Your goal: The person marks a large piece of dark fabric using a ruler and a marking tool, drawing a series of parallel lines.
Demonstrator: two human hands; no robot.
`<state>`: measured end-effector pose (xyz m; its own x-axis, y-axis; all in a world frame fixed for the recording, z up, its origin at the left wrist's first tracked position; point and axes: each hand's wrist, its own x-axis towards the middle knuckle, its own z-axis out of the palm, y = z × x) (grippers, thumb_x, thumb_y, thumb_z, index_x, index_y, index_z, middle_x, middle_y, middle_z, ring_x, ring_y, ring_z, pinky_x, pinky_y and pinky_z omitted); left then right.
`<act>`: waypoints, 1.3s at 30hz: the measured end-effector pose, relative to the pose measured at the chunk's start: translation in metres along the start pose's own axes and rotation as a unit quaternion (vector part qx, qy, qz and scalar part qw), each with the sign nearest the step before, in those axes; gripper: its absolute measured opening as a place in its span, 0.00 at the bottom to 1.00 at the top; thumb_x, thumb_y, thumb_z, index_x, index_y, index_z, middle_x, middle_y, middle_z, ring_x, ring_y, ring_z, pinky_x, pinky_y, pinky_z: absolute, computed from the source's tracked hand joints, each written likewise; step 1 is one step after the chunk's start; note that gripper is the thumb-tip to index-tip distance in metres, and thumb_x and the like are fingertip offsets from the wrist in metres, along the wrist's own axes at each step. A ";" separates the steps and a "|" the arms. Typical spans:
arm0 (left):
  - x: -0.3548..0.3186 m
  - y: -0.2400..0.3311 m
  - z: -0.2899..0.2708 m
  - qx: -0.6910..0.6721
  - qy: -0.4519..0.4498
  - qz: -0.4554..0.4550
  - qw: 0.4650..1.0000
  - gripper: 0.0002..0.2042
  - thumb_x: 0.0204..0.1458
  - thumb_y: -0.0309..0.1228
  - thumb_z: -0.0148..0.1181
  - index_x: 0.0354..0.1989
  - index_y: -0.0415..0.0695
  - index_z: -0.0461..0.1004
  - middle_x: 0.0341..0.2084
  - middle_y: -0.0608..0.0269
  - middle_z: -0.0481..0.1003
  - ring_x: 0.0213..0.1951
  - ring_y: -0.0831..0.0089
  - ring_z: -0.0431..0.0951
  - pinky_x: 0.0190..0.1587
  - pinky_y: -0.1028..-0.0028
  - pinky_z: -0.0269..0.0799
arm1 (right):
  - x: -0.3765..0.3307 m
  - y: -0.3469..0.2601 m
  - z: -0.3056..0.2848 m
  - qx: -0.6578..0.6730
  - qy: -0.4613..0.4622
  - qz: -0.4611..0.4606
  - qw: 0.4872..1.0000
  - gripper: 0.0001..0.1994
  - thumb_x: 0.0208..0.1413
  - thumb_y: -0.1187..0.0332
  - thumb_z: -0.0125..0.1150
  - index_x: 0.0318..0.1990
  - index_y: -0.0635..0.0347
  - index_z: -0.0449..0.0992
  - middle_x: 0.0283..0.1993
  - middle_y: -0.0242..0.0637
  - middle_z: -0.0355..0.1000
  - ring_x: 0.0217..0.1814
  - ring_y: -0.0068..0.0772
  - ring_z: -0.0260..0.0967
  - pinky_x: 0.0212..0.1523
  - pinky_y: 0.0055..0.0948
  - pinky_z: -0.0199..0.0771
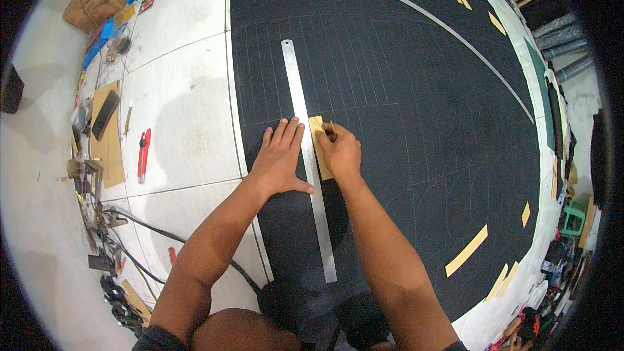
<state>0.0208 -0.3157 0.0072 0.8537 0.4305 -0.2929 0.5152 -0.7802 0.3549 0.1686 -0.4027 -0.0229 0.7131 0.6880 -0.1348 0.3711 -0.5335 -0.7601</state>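
Right grip: right hand (340, 151) pinches a thin marker (329, 129), tip down on the card strip just right of the ruler; fingers curled tight round it.
Left grip: left hand (281, 156) lies flat and open, holding nothing, palm on the cloth just left of the ruler, thumb reaching to the ruler's edge.
Card strip: tan strip (318, 146) lies along the ruler's right edge, partly under the right hand.
Ruler: long steel ruler (308, 156) lies lengthwise on the black cloth, running away from the person, between the two hands.
Cloth: black cloth (416, 123) spread under the ruler, with faint chalk lines parallel to it on both sides.
Curved rule: a thin grey curved strip (465, 42) lies well right of the ruler, at the far end.
Loose strips: more tan strips (466, 251) lie well right of the ruler.
Cutter: red cutter (143, 154) lies well left of the ruler, on the white floor (188, 117).
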 end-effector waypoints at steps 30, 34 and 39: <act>0.005 0.005 -0.007 0.058 -0.038 -0.009 0.998 0.72 0.25 0.62 0.80 0.75 0.31 0.43 0.76 0.38 0.45 0.77 0.42 0.43 0.76 0.44 0.43 | -0.020 0.004 -0.034 0.091 -0.065 0.098 0.989 0.19 0.61 0.60 0.66 0.54 0.64 0.80 0.44 0.43 0.82 0.43 0.34 0.80 0.45 0.33 0.78; 0.009 0.013 -0.005 0.057 -0.042 -0.019 0.997 0.75 0.23 0.63 0.81 0.76 0.33 0.42 0.76 0.39 0.44 0.77 0.42 0.43 0.76 0.44 0.43 | -0.103 0.043 -0.086 0.152 -0.074 0.140 0.976 0.16 0.63 0.66 0.66 0.55 0.65 0.78 0.45 0.39 0.79 0.45 0.27 0.76 0.48 0.28 0.76; 0.006 0.009 -0.001 0.077 -0.034 -0.019 0.996 0.76 0.19 0.64 0.81 0.76 0.34 0.43 0.76 0.38 0.43 0.77 0.42 0.43 0.75 0.43 0.45 | -0.215 0.071 -0.094 0.207 -0.097 0.240 0.943 0.15 0.64 0.67 0.66 0.54 0.65 0.77 0.43 0.34 0.77 0.43 0.23 0.73 0.47 0.25 0.75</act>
<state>0.0305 -0.3195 0.0096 0.8239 0.4335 -0.3651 0.5248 -0.8267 0.2027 0.0970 -0.6349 0.0122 0.6033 0.5141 -0.6098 -0.2604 -0.5957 -0.7598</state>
